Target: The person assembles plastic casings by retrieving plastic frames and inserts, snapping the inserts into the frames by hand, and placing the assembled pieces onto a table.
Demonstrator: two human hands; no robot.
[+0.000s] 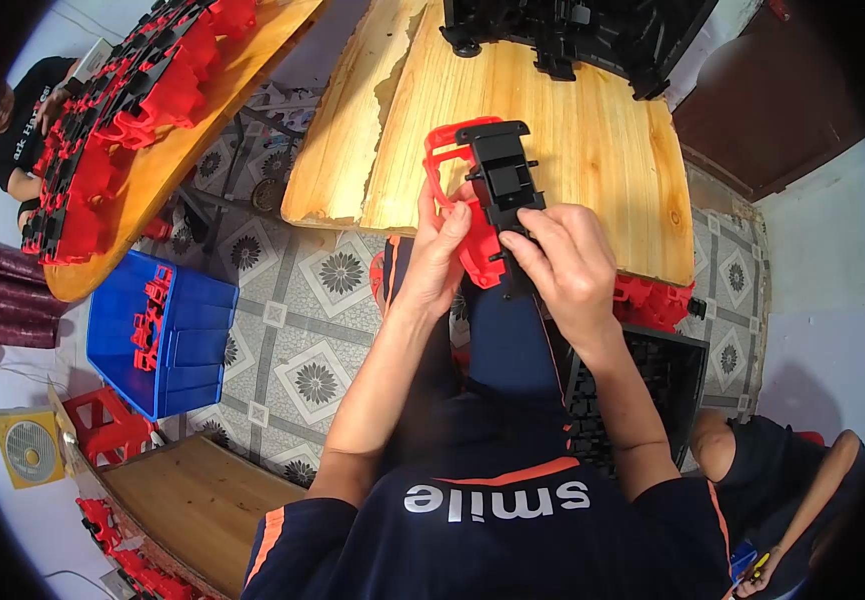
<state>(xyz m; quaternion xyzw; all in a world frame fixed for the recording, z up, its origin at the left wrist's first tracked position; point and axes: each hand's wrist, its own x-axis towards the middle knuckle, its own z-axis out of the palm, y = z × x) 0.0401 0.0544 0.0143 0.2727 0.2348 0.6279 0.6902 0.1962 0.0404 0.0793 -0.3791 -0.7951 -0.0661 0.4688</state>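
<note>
My left hand (440, 250) is closed around a red plastic frame (480, 246), which has a looped opening at its far end. In my right hand (571, 262) is a black plastic part (505, 178) with small pegs along its sides, pinched between thumb and fingers near its lower end. The black part lies against the right side of the red frame, partly over it. Whether the two are joined, I cannot tell. Both are held above my lap, at the near edge of the wooden table (593, 170).
A black crate (573, 35) stands at the table's far side. Another black crate (688, 385) with black parts sits by my right arm. To the left are a blue bin (193, 340) and a table (133, 230) of red and black parts. Two other people sit nearby.
</note>
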